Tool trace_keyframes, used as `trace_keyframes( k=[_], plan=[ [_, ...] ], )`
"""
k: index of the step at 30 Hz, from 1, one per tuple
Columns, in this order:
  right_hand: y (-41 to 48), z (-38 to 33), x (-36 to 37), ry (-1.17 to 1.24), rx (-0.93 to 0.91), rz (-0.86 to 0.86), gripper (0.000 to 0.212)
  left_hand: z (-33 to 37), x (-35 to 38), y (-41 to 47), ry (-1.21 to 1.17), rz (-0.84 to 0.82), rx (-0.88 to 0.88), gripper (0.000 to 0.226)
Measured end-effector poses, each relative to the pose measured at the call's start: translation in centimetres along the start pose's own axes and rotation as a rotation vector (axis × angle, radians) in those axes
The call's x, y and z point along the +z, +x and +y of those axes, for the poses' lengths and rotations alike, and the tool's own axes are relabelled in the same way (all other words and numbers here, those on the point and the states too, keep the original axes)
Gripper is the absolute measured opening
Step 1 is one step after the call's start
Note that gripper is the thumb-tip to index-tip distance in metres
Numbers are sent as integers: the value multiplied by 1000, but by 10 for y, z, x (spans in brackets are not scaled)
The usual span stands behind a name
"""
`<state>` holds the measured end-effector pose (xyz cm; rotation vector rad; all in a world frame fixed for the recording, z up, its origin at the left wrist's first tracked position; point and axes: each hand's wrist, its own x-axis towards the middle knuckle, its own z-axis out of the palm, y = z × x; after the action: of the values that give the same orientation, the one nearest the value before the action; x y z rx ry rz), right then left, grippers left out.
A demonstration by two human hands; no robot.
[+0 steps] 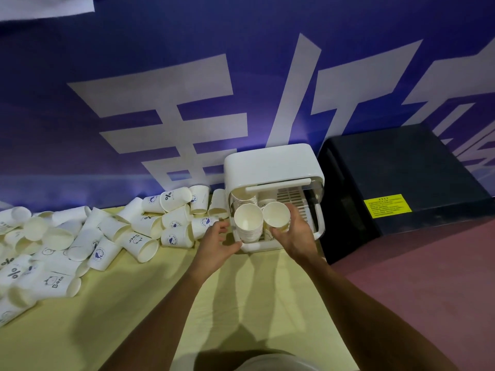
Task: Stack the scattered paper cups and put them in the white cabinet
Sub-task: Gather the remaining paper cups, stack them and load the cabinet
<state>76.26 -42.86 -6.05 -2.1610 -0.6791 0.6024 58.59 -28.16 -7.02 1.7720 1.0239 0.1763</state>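
Between the fingers of the right hand point(294, 236) sits a cup stack point(276, 216), gripped probably to slot beside the parked stack point(247, 223) in the white cabinet point(270, 162); left hand point(219, 242) hangs loose, empty.

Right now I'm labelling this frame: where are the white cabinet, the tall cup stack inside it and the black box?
white cabinet point(270, 162): head view, its rounded top.
cup stack point(247, 219): head view, inner wall of the top cup.
black box point(401, 167): head view, its flat top.
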Motion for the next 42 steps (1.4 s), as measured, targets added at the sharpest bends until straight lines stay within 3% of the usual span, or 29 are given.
trace_keyframes(
  k=[5, 10, 14, 20, 25, 30, 39, 42],
  plan=[
    [4, 9, 2, -28, -21, -73, 62, -5, 7, 4, 26, -11, -3, 55],
    [14, 15, -2, -79, 40, -95, 80, -17, 12, 10, 17, -7, -28, 57],
    [29, 19, -4, -100, 74, -82, 72, -27, 15, 15, 17, 15, -63, 64],
    [54, 22, 0, -79, 166, -65, 60, -39, 18, 16, 28, 38, -79, 57],
    [84, 20, 9, -166, 217, -136, 67, -42, 20, 22, 41, 34, -102, 57],
    [104, 17, 30, -150, 227, -211, 52, -41, 20, 23, 33, 41, -79, 49],
    [125, 16, 50, -217, 349, -241, 68, -47, 9, 23, 17, 77, -102, 53],
    [126, 17, 48, -218, 361, -234, 61, -47, 9, 25, 21, 72, -102, 55]
  ],
)
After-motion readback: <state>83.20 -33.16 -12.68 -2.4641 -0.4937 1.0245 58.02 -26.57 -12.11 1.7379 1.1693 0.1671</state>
